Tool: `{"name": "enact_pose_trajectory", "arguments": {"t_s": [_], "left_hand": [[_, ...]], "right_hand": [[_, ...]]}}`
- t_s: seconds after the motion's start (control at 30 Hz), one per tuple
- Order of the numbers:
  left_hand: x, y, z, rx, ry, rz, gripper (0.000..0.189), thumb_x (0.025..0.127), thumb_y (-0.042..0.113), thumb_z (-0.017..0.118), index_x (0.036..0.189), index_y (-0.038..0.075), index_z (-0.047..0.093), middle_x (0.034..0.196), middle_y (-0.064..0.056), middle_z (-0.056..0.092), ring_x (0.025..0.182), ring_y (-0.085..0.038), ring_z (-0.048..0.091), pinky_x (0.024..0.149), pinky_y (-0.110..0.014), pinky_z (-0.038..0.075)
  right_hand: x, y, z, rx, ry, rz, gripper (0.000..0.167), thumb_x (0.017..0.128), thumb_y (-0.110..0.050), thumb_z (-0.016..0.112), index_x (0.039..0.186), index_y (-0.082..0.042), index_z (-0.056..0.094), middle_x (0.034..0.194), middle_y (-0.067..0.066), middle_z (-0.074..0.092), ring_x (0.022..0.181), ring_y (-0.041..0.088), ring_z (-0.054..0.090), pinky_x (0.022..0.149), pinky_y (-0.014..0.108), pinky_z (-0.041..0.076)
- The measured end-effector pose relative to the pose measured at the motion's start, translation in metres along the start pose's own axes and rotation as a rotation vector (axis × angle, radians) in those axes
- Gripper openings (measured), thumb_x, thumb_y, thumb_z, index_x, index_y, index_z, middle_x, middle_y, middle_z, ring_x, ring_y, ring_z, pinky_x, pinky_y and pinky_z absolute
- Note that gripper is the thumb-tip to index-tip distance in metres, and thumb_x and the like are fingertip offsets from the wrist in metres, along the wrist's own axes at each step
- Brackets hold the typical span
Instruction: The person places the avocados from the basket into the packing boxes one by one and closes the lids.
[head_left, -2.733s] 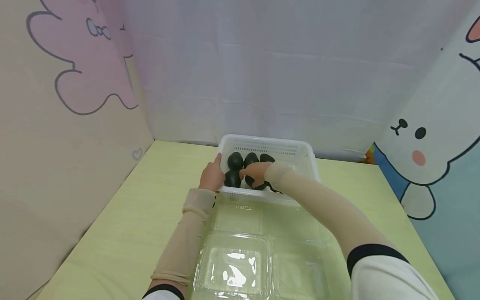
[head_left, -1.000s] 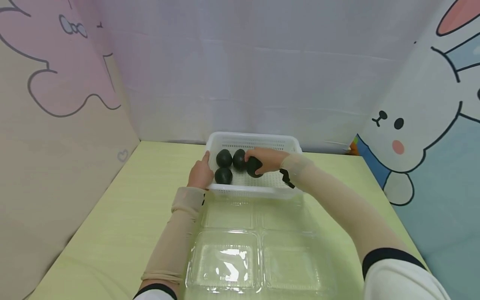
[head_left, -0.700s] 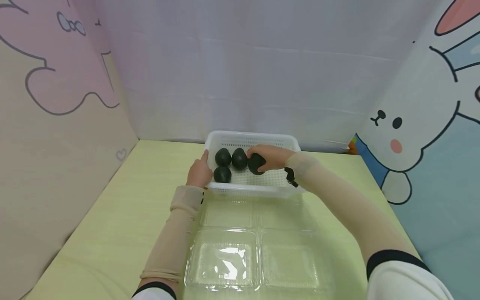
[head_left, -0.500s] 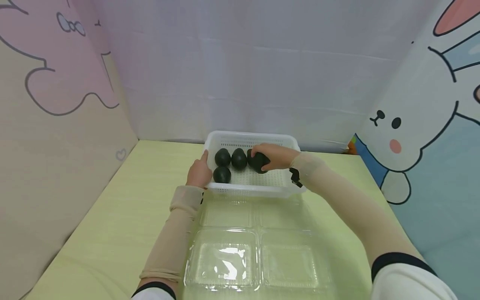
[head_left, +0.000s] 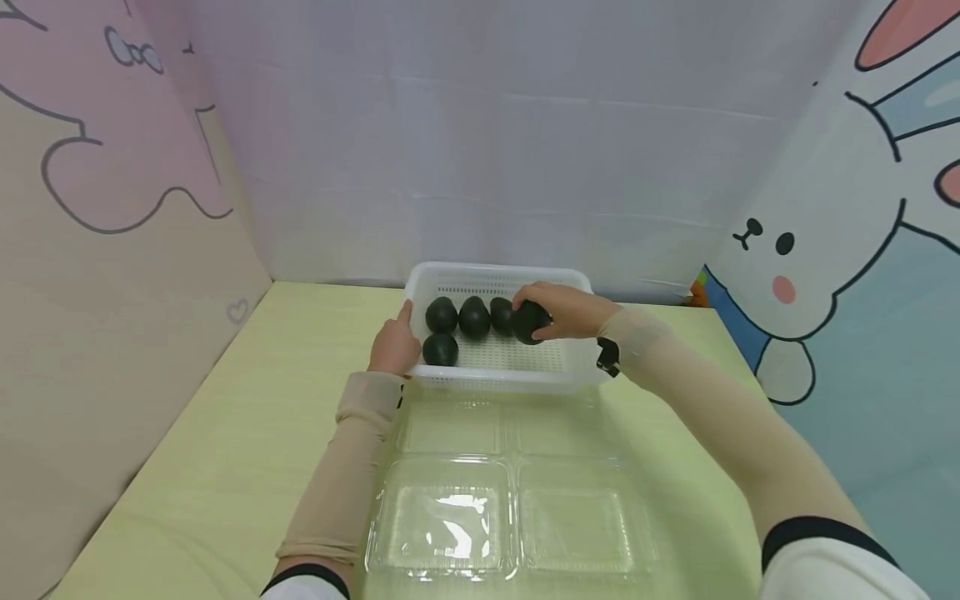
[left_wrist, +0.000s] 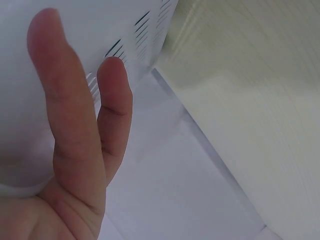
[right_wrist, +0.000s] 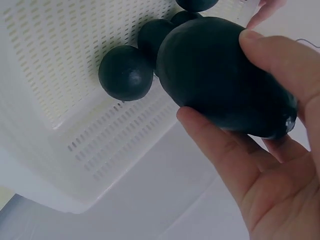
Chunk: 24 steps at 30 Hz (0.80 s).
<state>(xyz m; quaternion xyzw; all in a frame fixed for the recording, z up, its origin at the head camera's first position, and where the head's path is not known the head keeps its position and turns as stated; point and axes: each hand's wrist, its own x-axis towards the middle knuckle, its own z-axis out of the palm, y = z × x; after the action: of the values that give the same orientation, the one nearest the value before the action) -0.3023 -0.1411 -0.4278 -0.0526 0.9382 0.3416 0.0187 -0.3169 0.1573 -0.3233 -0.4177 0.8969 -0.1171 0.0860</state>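
Note:
My right hand (head_left: 567,311) grips a dark green avocado (head_left: 531,322) between thumb and fingers, over the right part of a white perforated plastic basket (head_left: 495,381). In the right wrist view the held avocado (right_wrist: 215,75) lies sideways, its stem end toward the palm. Left of it sit more avocados: three in a back row, with one avocado (head_left: 440,349) in front at the left. At the basket's left side, my left hand (head_left: 394,346) rests against the wall. Two of its fingers (left_wrist: 75,120) stretch straight along the outside in the left wrist view; its thumb is hard to make out.
A clear plastic tray with compartments (head_left: 514,517) lies in front of the basket on the pale yellow table (head_left: 247,433). A white sheet (head_left: 480,167) hangs close behind the basket. Walls with cartoon drawings stand at the left and right.
My right hand has taken hold of an avocado and moved it rightward, uncovering another one in the back row. The left hand keeps its place at the basket's left side.

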Motion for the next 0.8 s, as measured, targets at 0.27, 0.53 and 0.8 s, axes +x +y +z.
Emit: {"name": "enact_pose_trajectory", "arguments": {"t_s": [0.27, 0.53, 0.8], "left_hand": [[-0.002, 0.003, 0.001, 0.001, -0.007, -0.007, 0.078, 0.091, -0.002, 0.051, 0.157, 0.015, 0.013, 0.122, -0.028, 0.049, 0.096, -0.039, 0.056, 0.037, -0.03, 0.052], [-0.004, 0.003, -0.001, 0.01, -0.005, -0.006, 0.077, 0.091, -0.001, 0.05, 0.157, 0.014, 0.013, 0.123, -0.029, 0.048, 0.095, -0.04, 0.057, 0.037, -0.03, 0.052], [-0.006, 0.004, -0.002, 0.002, -0.008, -0.002, 0.078, 0.09, -0.001, 0.05, 0.157, 0.013, 0.013, 0.123, -0.029, 0.05, 0.096, -0.041, 0.057, 0.037, -0.029, 0.052]], "right_hand": [[-0.01, -0.006, -0.004, 0.031, 0.031, -0.03, 0.049, 0.084, -0.01, 0.076, 0.126, -0.006, 0.053, 0.122, 0.011, 0.055, 0.107, 0.025, 0.058, 0.084, 0.039, 0.055], [-0.018, -0.013, -0.006, 0.008, 0.048, -0.072, 0.047, 0.084, -0.012, 0.075, 0.125, -0.008, 0.053, 0.124, 0.009, 0.055, 0.107, 0.021, 0.055, 0.082, 0.034, 0.053], [-0.028, -0.02, -0.007, 0.042, 0.035, -0.088, 0.049, 0.084, -0.012, 0.076, 0.127, -0.007, 0.052, 0.126, 0.008, 0.053, 0.108, 0.021, 0.053, 0.08, 0.04, 0.056]]}}
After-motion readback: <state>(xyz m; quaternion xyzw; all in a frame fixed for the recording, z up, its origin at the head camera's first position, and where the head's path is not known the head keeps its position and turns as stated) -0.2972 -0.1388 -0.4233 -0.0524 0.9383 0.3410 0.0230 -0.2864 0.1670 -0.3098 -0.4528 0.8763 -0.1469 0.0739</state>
